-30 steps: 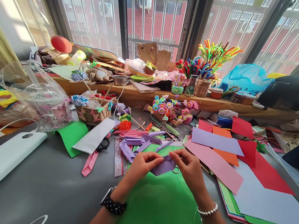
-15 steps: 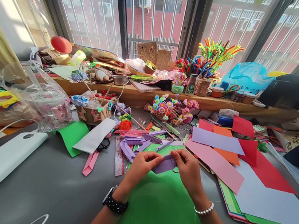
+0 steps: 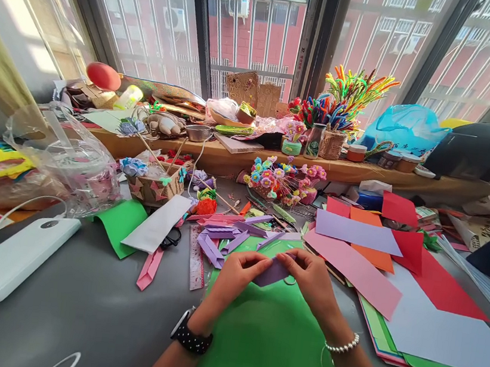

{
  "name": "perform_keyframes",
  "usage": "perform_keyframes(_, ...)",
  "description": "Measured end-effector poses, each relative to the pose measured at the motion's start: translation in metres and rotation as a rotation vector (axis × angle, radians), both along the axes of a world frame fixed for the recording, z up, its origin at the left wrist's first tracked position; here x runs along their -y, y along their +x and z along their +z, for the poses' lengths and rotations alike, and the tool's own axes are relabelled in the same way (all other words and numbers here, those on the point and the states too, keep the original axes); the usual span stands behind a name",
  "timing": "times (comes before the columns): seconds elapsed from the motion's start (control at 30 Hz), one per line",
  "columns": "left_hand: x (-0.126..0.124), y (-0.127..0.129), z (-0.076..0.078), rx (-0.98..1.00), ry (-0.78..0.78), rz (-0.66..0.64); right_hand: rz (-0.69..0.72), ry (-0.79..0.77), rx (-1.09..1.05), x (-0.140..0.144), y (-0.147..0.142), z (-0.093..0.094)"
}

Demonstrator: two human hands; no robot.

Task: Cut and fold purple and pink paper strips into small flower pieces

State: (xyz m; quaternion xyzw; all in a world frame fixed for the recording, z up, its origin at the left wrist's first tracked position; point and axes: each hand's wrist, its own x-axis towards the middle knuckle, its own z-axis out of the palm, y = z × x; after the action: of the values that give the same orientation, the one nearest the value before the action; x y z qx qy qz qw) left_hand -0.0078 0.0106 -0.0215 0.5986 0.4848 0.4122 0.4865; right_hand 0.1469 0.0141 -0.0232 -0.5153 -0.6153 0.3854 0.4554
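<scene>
A small folded piece of purple paper [image 3: 272, 274] is held up between both hands, over a green sheet [image 3: 269, 343]. My left hand [image 3: 240, 273] pinches its left side, thumb along the upper edge. At its top right, my right hand [image 3: 308, 273] grips it with thumb and fingertips, close to the left thumb. The fingers hide much of the paper's upper edge. Just beyond the left hand lie several folded purple paper strips [image 3: 212, 248]. A patterned ruler [image 3: 196, 261] rests left of them, and a folded pink strip [image 3: 150, 268] lies farther left.
Coloured paper sheets [image 3: 446, 330] are stacked at the right, with a lilac strip [image 3: 358, 231] and a pink strip [image 3: 355, 273] nearby. A white power bank [image 3: 8, 267] with a cable sits left. Crocheted flowers [image 3: 273, 175] and a cardboard basket [image 3: 154, 186] stand behind.
My right hand has shifted left along the purple paper, bringing its fingertips closer to my left thumb. Both hands still hold the paper, and the view has moved slightly.
</scene>
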Motion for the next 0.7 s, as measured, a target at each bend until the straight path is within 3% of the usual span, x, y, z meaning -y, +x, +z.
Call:
perform_keyframes(0.2,-0.001,-0.003,0.0,-0.004,-0.084,-0.142,0.073,0.025,0.017,0.001,0.004,0.004)
perform_keyframes(0.43,0.001,0.002,-0.003,0.202,-0.172,-0.016,0.021,-0.05,-0.13,0.003,-0.005,-0.001)
perform_keyframes(0.7,-0.001,0.002,-0.006,0.139,-0.219,-0.132,0.051,0.011,-0.03,0.004,-0.004,0.001)
